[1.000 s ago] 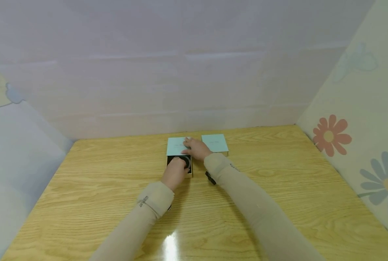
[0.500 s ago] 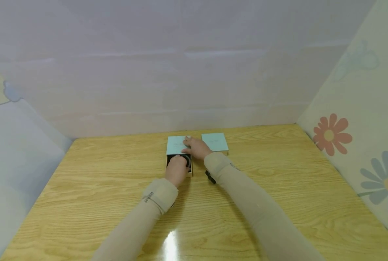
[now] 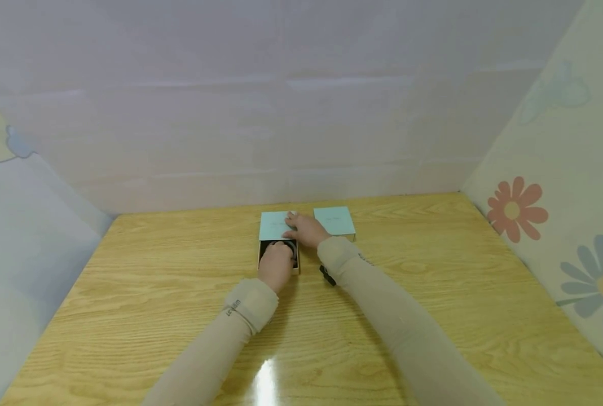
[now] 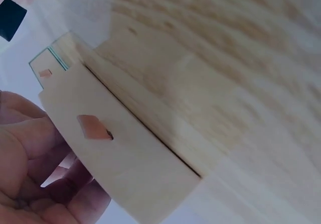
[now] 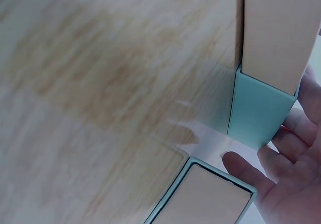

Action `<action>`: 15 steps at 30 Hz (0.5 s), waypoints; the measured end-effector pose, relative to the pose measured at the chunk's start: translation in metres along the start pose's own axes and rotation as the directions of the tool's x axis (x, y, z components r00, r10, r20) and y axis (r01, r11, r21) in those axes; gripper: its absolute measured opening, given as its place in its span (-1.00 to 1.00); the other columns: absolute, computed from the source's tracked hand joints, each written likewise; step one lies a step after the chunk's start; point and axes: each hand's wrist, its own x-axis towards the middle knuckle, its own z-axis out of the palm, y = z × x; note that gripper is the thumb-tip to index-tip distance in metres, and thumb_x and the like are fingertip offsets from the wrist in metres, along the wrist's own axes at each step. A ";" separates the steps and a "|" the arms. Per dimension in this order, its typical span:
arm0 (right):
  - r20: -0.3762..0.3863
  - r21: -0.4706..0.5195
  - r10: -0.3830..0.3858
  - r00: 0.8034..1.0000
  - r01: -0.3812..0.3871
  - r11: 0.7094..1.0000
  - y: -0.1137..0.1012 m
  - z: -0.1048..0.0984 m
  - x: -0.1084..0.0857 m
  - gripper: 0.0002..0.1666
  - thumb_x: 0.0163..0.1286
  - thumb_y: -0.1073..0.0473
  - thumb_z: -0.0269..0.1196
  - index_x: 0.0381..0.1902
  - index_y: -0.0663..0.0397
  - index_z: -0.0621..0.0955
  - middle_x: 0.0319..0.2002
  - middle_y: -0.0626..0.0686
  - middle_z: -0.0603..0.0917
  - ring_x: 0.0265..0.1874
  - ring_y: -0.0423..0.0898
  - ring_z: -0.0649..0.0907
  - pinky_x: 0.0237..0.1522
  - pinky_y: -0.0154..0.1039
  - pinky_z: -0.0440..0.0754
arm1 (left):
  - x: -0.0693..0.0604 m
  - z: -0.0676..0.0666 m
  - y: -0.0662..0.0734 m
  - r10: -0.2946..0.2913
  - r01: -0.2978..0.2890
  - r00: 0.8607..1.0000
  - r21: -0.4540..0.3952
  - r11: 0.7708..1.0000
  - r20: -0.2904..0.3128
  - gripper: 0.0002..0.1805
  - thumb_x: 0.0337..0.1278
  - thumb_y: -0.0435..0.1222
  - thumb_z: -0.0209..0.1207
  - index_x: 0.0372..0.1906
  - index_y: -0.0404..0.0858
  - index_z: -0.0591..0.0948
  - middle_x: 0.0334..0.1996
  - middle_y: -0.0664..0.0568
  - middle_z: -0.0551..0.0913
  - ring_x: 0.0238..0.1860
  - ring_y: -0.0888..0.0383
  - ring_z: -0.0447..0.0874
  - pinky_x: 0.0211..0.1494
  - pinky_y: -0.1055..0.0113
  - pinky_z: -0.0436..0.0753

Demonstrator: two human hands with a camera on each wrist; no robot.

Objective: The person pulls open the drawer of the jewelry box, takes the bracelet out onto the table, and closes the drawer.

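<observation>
In the head view, a slide-out box with a pale turquoise sleeve (image 3: 276, 225) lies near the table's back edge, its drawer (image 3: 298, 270) pulled out toward me. My left hand (image 3: 277, 264) reaches into that drawer with bent fingers, over a dark round thing (image 3: 292, 248) of unclear kind; its fingertips are hidden. The left wrist view shows the drawer's cream front (image 4: 135, 169) with an orange pull tab (image 4: 95, 127), and my left fingers behind its upper edge. My right hand (image 3: 307, 230) rests on the sleeve's right part, its fingers spread over the top and side.
A second turquoise box (image 3: 334, 221), closed, stands just right of the first. A small black piece (image 3: 326, 276) shows by the right cuff. The wooden table (image 3: 179, 270) meets a pale wall behind and patterned walls at both sides.
My left hand has shifted slightly right and forward inside the drawer, covering more of the dark round thing. The right hand and the boxes stay in place.
</observation>
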 end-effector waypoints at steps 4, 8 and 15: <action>-0.003 0.008 -0.003 1.000 0.003 1.000 0.001 0.000 0.000 -0.30 0.49 0.00 0.11 0.46 0.13 0.23 0.50 0.11 0.07 0.48 0.08 0.06 0.45 -0.04 0.11 | -0.001 -0.002 -0.003 0.010 -0.010 1.000 -0.067 0.998 -0.002 -0.86 0.19 -0.44 0.26 -0.46 -0.33 0.74 -0.39 -0.12 0.68 -0.23 -0.06 0.67 -0.12 0.16 0.69; -0.006 0.016 -0.005 1.000 0.006 1.000 0.002 0.000 0.000 -0.30 0.48 0.00 0.12 0.46 0.13 0.24 0.50 0.13 0.08 0.47 0.09 0.08 0.44 -0.03 0.13 | -0.002 -0.006 -0.005 0.000 0.004 0.999 -0.099 0.995 0.032 -0.87 0.21 -0.48 0.21 -0.42 -0.38 0.71 -0.37 -0.15 0.68 -0.20 -0.08 0.67 -0.06 0.13 0.67; -0.005 0.025 -0.022 1.000 0.022 0.999 0.002 0.000 0.000 -0.30 0.48 0.01 0.12 0.46 0.16 0.24 0.50 0.14 0.08 0.47 0.11 0.07 0.44 -0.02 0.12 | -0.006 -0.015 -0.002 -0.047 0.063 0.994 -0.166 0.984 0.095 -0.89 0.13 -0.58 0.17 -0.31 -0.43 0.69 -0.23 -0.21 0.68 -0.11 -0.10 0.66 -0.02 0.12 0.66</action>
